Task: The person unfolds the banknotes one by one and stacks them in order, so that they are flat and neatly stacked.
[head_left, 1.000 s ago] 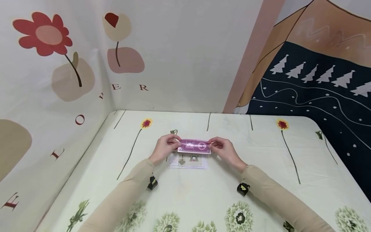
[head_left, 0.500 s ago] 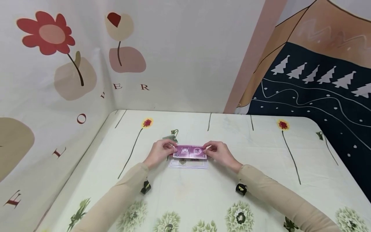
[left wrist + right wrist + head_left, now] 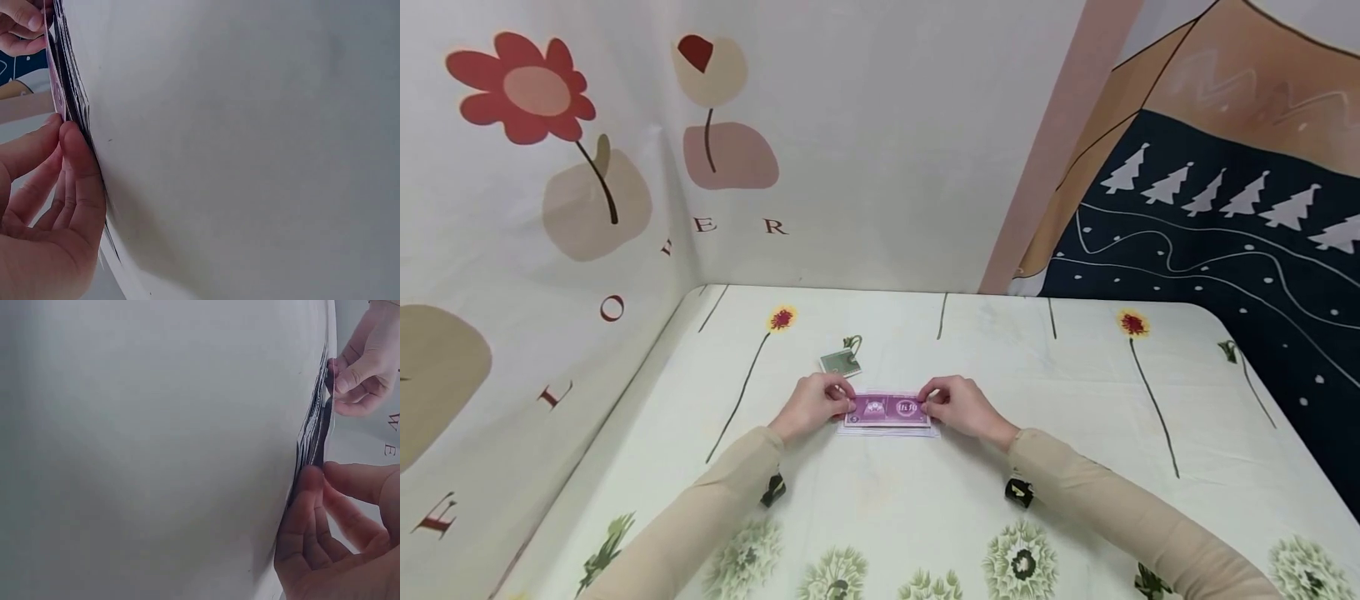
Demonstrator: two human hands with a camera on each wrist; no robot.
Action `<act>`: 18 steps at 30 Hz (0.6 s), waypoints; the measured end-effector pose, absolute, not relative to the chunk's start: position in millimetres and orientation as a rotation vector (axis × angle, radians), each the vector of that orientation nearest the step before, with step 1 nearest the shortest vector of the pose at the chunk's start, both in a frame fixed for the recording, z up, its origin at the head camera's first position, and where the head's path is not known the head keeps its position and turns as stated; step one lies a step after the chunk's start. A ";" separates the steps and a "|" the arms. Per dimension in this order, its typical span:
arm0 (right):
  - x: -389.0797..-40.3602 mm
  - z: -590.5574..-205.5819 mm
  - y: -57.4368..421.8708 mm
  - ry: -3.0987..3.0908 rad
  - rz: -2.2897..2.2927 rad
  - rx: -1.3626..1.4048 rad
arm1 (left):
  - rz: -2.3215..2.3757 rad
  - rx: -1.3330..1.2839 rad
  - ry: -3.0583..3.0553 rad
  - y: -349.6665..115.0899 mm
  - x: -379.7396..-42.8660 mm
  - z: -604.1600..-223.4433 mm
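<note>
A purple banknote lies level just over a stack of paper notes, whose pale edges show around it. My left hand pinches the banknote's left end between thumb and forefinger. At the right end, my right hand pinches it the same way. Seen edge-on in the left wrist view, the stack has several layers, close behind the banknote. In the right wrist view the fingertips of my right hand touch the stack's edge.
A small green note lies tilted on the flowered tablecloth, just beyond my left hand. A printed curtain rises along the table's far edge, and another hangs at the left. Black straps sit at both wrists.
Both hands have lowered the purple banknote toward me, from above the far side of the stack down over it. The green note behind my left hand has come into view.
</note>
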State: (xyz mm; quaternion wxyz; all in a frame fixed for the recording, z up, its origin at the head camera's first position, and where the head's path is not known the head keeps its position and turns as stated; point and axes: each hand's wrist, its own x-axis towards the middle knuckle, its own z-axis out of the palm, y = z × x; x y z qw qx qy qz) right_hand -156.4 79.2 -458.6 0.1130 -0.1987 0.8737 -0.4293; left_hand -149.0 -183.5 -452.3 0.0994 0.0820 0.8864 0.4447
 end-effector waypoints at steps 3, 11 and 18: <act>-156.3 -457.6 77.4 2.587 -1.202 -0.573 | 1.307 0.218 2.610 -183.3 -149.0 -453.4; -157.0 -454.4 73.1 2.622 -1.084 -0.549 | 1.247 0.167 2.638 -182.3 -149.9 -453.4; -159.6 -454.8 71.4 2.622 -1.039 -0.565 | 1.215 0.170 2.643 -180.5 -150.8 -453.7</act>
